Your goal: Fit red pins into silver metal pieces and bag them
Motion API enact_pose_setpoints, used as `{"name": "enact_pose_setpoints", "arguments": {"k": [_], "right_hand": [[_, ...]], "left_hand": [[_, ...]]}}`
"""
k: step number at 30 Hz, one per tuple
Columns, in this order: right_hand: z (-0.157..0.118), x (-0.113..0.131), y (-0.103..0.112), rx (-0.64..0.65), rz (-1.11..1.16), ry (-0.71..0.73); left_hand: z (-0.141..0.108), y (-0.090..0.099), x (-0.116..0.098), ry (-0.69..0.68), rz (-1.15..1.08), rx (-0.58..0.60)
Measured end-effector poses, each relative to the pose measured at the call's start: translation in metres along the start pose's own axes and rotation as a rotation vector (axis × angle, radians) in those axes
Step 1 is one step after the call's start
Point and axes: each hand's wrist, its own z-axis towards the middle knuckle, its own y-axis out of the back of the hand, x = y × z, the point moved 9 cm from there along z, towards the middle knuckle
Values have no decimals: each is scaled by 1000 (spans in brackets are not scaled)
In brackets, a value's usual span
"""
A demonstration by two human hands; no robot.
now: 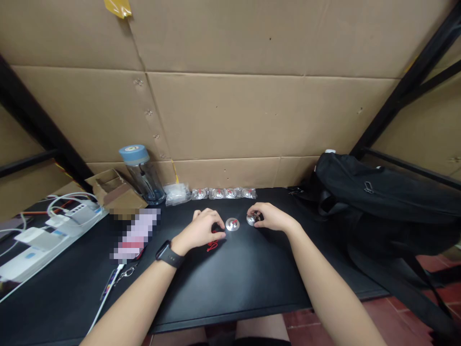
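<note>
A small silver domed disc (232, 224), like a finger cymbal with a red mark at its middle, lies on the black table between my hands. My right hand (268, 217) grips a second silver domed disc (250, 220) at its edge, between thumb and fingers. My left hand (203, 229), with a dark watch on its wrist, is curved just left of the middle disc. Its thumb and forefinger are apart. Partly hidden beneath that hand is a looped red cord (212, 246). Several similar discs in clear wrappers (218, 193) stand in a row behind.
Clear plastic bags (176, 193), a blue-lidded bottle (142, 170) and an open cardboard box (113, 192) stand at the back left. A white power strip (39, 252) with plugs and a white cable (103, 305) lie left. A black backpack (382, 202) fills the right side.
</note>
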Motion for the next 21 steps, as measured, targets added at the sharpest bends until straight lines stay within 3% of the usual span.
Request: {"name": "enact_pose_setpoints", "arguments": {"k": [6, 13, 21], "right_hand": [[-1, 1, 3, -3, 10, 9], [0, 6, 8, -38, 75, 30], [2, 27, 7, -78, 174, 103]], "left_hand": [[-1, -10, -8, -3, 46, -13], [1, 11, -10, 27, -60, -84], [2, 21, -4, 54, -98, -123]]}}
